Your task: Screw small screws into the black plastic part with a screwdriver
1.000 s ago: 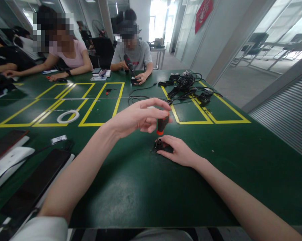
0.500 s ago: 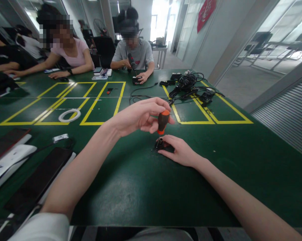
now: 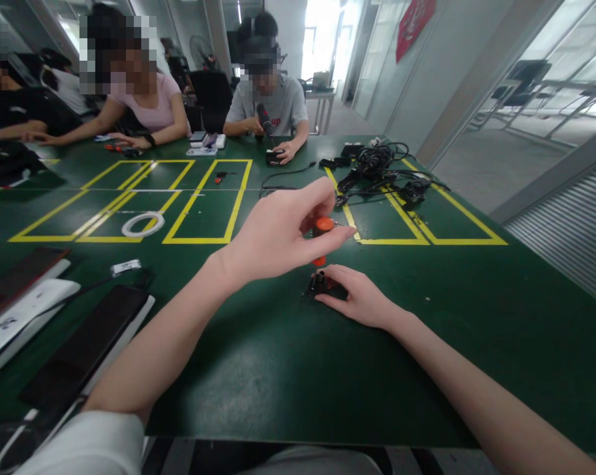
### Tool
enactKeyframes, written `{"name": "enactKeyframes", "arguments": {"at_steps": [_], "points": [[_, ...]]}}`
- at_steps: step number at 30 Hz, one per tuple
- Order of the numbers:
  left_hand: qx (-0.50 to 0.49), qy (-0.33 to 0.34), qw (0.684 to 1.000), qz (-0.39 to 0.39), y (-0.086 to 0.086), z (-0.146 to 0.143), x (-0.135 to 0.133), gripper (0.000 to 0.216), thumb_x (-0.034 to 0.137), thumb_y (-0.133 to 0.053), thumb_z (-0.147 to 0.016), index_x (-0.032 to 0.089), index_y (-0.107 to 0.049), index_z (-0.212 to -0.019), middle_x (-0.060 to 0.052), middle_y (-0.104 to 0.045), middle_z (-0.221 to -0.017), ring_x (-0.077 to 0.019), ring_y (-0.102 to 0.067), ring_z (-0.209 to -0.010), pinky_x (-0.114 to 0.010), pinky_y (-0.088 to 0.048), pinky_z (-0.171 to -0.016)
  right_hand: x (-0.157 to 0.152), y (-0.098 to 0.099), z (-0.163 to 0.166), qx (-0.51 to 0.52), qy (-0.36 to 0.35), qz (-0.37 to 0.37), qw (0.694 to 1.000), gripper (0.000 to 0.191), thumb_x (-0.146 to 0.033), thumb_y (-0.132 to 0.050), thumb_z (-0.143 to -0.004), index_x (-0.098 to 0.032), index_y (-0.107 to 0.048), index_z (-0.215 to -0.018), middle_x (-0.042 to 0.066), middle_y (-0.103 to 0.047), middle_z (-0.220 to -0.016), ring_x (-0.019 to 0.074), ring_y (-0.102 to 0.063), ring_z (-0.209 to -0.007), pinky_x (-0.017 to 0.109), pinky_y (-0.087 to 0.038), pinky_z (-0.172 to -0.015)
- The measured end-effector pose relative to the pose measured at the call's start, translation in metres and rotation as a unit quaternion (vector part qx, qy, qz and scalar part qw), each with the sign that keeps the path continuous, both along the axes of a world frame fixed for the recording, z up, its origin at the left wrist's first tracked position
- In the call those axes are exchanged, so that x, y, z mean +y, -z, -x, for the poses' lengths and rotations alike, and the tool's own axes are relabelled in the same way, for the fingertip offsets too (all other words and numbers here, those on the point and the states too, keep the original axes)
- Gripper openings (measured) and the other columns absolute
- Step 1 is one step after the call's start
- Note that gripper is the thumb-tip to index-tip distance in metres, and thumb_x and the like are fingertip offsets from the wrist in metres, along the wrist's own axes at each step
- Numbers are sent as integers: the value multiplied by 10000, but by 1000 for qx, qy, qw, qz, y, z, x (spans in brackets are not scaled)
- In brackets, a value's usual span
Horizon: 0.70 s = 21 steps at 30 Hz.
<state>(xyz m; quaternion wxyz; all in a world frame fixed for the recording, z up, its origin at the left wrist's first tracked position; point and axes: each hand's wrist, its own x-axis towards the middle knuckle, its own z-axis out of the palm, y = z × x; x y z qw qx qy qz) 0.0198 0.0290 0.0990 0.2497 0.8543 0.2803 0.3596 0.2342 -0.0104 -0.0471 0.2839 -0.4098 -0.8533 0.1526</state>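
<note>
My left hand [image 3: 283, 227] is around the handle of a short screwdriver [image 3: 324, 225], black with orange ends. Its thumb lies across the near side of the handle, and the fingers curl behind it, partly hidden. The screwdriver stands upright, with its lower end over a small black part [image 3: 320, 280] on the green table. My right hand [image 3: 360, 295] rests on the tabletop and pinches this part between thumb and fingers. A short dark tube sticks up from the part; its exact kind is too small to make out.
Tangled black cables [image 3: 377, 161] lie at the back right. A white ring of tape [image 3: 143, 224] is on the left, among yellow taped outlines. Phone-like black slabs [image 3: 88, 343] lie at the near left. Across the table a co-worker holds a power screwdriver [image 3: 265, 120].
My left hand has turned about the screwdriver handle: its back now faces me and the thumb has come round to the front. My right hand and the black part stay in place.
</note>
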Motion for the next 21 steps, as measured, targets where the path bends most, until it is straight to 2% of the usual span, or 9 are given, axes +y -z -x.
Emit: {"name": "enactKeyframes", "arguments": {"at_steps": [3,6,9,11,13,15,18,21], "points": [[65,-32,988,-138,4,-3,-1,281,374,-618,-923,193,-562,-715,0,-548,-639,-151,-546,-651,-255,-341,-580,1,-1,0,-3,-3,-8,1000,185,-285,-694,-936,-192,-618,-1077,72,-723,-930,236,-699,-817,360,-578,-717],[110,-55,964,-235,8,-4,0,278,343,-527,-955,182,-596,-739,-27,-606,-680,-164,-584,-652,-266,-385,-585,1,-1,1,-6,-2,-5,1000,185,-293,-692,-941,-197,-618,-1081,74,-730,-956,234,-701,-839,357,-576,-736],[117,-56,956,-264,15,-6,3,249,229,-431,-974,156,-667,-1004,-60,-703,-881,-171,-670,-756,-269,-483,-653,1,0,1,-8,1,-4,1000,192,-304,-687,-948,-199,-618,-1093,80,-731,-977,232,-700,-858,357,-578,-751],[95,-39,958,-269,20,-8,6,345,173,-384,-988,158,-617,-1241,-83,-724,-1092,-178,-719,-921,-277,-545,-748,1,0,1,-7,-1,-10,1000,201,-307,-685,-950,-193,-617,-1102,87,-732,-989,231,-698,-855,357,-579,-751],[67,-12,955,-290,25,-12,10,408,158,-359,-1011,195,-551,-1369,-102,-672,-1330,-187,-700,-1133,-290,-579,-836,1,0,2,-8,-3,-18,1000,210,-302,-684,-952,-182,-616,-1111,96,-732,-997,232,-695,-847,358,-580,-743],[51,9,950,-309,29,-15,14,410,186,-357,-1041,233,-527,-1411,-106,-590,-1485,-196,-662,-1247,-298,-596,-865,0,-1,2,-10,-2,-25,1000,217,-295,-687,-949,-171,-620,-1113,100,-733,-985,238,-694,-845,362,-580,-741],[40,31,943,-329,34,-17,16,371,287,-403,-1073,256,-528,-1421,-111,-562,-1532,-195,-686,-1208,-284,-610,-834,0,-2,3,-19,5,-22,1000,217,-289,-696,-939,-170,-632,-1108,99,-739,-973,247,-698,-855,372,-580,-758],[38,36,936,-347,37,-16,14,394,407,-496,-1058,219,-550,-1400,-117,-687,-1354,-172,-733,-1037,-240,-589,-756,0,0,3,-20,14,-8,1000,230,-280,-695,-930,-176,-642,-1129,107,-752,-1022,251,-707,-875,377,-581,-779]]}}
